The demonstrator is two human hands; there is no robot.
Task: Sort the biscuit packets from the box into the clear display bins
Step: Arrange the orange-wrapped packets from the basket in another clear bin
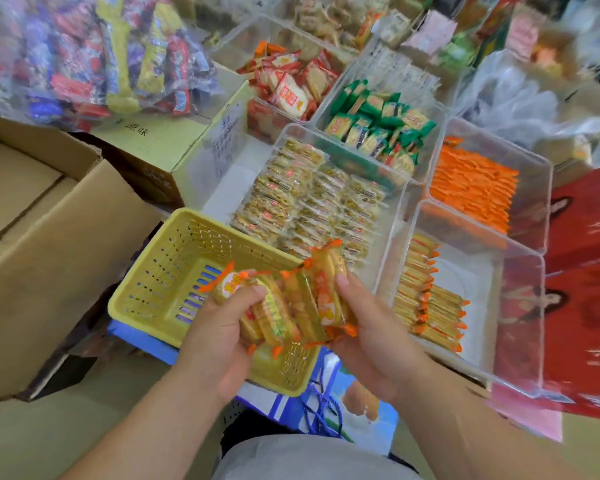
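My left hand (pixel 219 337) and my right hand (pixel 371 330) together grip a bunch of yellow biscuit packets with orange ends (pixel 291 299), held above a yellow plastic basket (pixel 174 271). To the right stands a clear bin (pixel 520 327) with matching orange-ended packets (pixel 430 299) stacked on edge along its left side. Behind the basket a clear bin (pixel 291 136) holds rows of golden packets. An open cardboard box (pixel 66 244) sits at the left.
Further clear bins hold orange packets (pixel 471 188), green packets (pixel 374 123) and red-and-white packets (pixel 291 84). A big plastic bag of mixed snacks (pixel 94 53) lies on a closed carton (pixel 160 140) at the back left. Red printed bags (pixel 586 271) stand at the right.
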